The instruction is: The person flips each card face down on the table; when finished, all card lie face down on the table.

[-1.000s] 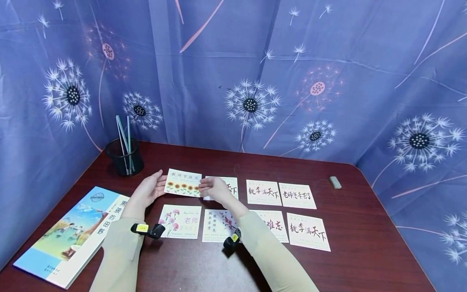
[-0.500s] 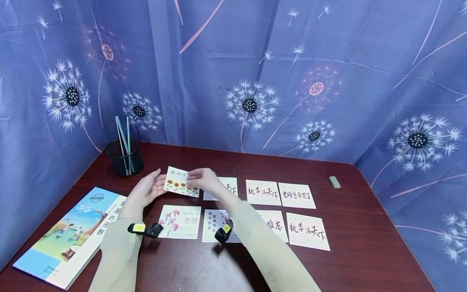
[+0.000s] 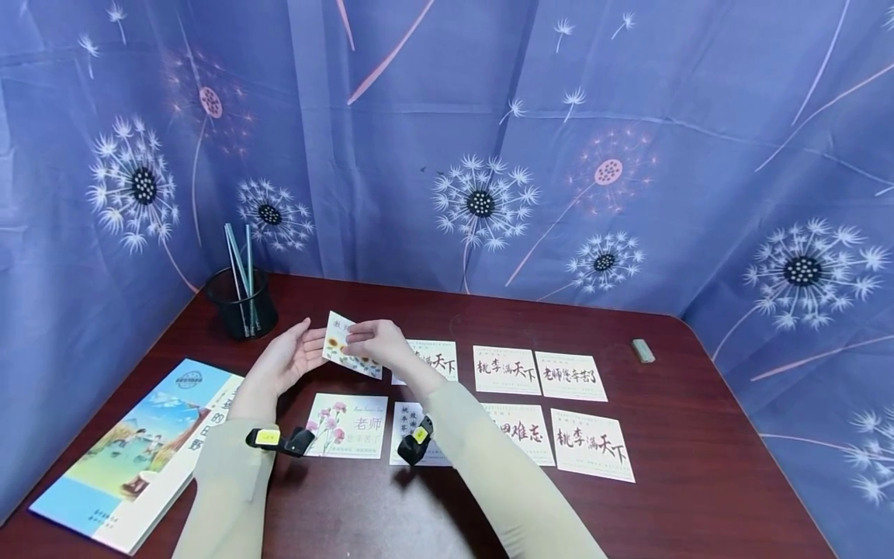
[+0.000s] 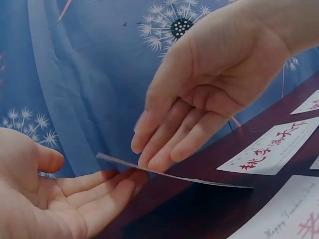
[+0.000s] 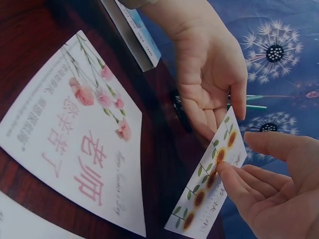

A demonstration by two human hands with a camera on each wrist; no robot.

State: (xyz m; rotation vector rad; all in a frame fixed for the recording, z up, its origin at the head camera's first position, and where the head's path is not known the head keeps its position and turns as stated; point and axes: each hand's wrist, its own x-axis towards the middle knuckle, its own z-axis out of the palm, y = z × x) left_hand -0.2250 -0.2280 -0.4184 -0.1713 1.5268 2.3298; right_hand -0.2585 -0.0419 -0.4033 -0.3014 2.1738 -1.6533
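Sunflower card tilted, left edge set over outstretched left hand, face touched by unclenched right hand; carnation card separated, nearer.

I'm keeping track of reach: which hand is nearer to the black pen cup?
Left. In the head view, the left hand is just right of the black pen cup and lower; the right hand is farther right, its fingers touching the sunflower card.

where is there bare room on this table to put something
Roomiest: right front of the table, between eraser, lower row's rightmost card and right edge. Smaller: front, between the sleeves. Crowded: left, with book and pen cup; centre, with left hand, right hand and sunflower card.
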